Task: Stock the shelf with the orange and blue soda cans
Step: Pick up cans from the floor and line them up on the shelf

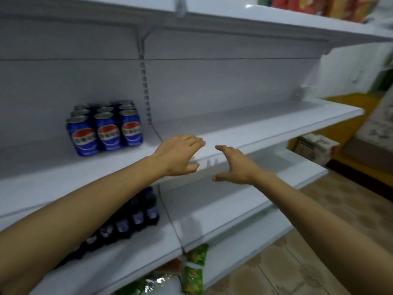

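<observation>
Both hands are out over the front edge of the white shelf (244, 126), left hand (180, 155) and right hand (236, 165) facing each other, fingers spread loose, holding nothing. The blue soda cans (105, 127) sit packed together further left on that same shelf, well apart from the hands. Lots of bare shelf runs off to the right.

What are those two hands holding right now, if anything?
Nothing. The left hand and right hand are both open and empty, facing each other in front of the shelf. The blue cans stand untouched on it, further left.
</observation>
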